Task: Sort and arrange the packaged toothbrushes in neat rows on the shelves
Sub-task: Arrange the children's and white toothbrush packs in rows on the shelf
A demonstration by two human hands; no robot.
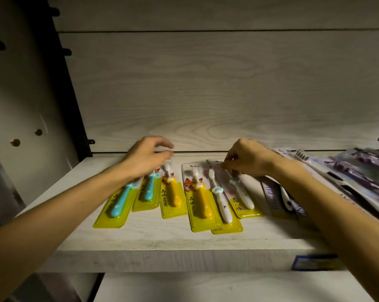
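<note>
Nearest: blue label strip [315, 262] on the shelf's front edge, right side, print too blurred to read. Shelf [140, 234] is pale wood-grain; both forearms reach in over it.

Packaged toothbrushes lie flat on the shelf in a rough row, yellow card ends toward the camera, heads toward the back:
- two blue-handled packs [118, 201], [148, 190] at left, overlapping
- yellow-handled pack [173, 196] beside them, "JINGPAI" readable up the card's left edge
- second yellow-handled pack [202, 203] after a gap, also "JINGPAI", cartoon animal print near the head
- two white-handled packs [222, 205], [244, 196], overlapping each other and the yellow one

Right of those: pile of purple/grey packs [336, 171], fanned and overlapping, partly under the right forearm. "JING PAI" partly readable on the nearest one.

Left hand [145, 158]: over the head ends of the blue packs. Fingers [164, 144] loosely curled, thumb and forefinger slightly apart. Motion blur here, so cannot tell whether they touch or grip a pack.

Right hand [247, 158]: fingers [227, 163] drawn together in a pinch on the top edge of the far white-handled pack.

Behind: wood-grain back panel [206, 94], dark upright with pegs [70, 94] at left.
</note>
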